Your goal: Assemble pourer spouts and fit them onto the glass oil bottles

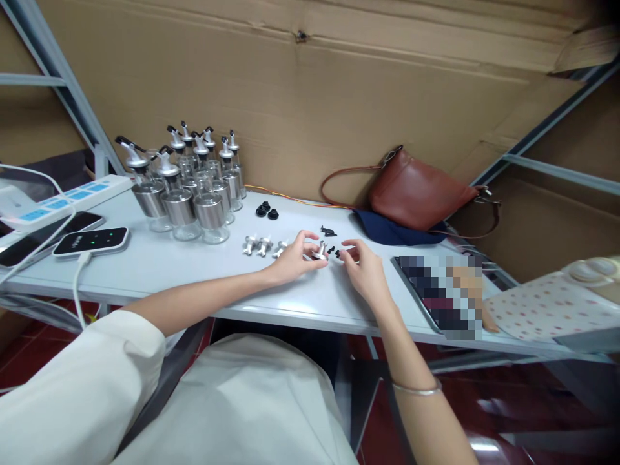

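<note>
My left hand [293,259] is closed on a silver pourer spout [320,252], held between thumb and fingers just above the table. To its right, my right hand [361,266] has its fingertips bent together at some small black parts [332,250]; whether one is pinched there I cannot make out. A few silver spouts [264,246] lie left of my left hand, one partly hidden by it. Beyond my hands are thin black pieces [329,231]. Several black round stoppers [273,214] sit farther back.
Several glass bottles with steel bands [211,216] and pourers stand at the back left. A power strip [72,201] and a white-edged device [91,241] lie left. A brown handbag [419,190] rests on dark blue cloth [387,228]. A blurred-out tablet-like object [419,294] lies right.
</note>
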A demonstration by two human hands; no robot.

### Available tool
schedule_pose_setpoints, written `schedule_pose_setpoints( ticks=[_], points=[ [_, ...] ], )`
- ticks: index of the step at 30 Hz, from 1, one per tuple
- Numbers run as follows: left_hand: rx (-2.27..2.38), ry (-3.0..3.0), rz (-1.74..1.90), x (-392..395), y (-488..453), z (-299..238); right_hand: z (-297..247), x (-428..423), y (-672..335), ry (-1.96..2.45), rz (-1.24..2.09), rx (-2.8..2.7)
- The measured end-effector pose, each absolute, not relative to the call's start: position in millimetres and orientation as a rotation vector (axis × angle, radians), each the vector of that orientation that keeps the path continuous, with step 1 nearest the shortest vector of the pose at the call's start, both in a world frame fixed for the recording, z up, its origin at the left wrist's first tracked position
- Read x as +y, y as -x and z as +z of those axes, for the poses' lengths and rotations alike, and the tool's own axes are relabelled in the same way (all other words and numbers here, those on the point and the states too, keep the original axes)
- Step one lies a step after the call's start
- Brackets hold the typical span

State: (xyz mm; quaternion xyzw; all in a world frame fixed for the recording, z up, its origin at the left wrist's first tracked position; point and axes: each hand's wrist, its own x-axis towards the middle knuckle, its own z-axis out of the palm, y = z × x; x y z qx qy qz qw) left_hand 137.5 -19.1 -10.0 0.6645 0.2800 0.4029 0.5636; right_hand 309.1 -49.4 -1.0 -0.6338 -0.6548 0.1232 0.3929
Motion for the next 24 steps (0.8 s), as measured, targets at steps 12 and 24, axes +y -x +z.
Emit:
schedule_pose_setpoints(
  ticks=[12,24],
  points=[
    [0.566,-2.101,1.015,-25,-132,-3,-14,-72,-287,1.355,0.796,-1.335],
    [0.460,-3.077,0.975,-14,-127,2,-9,-75,-277,1.233,1.000,-1.097]
  ],
)
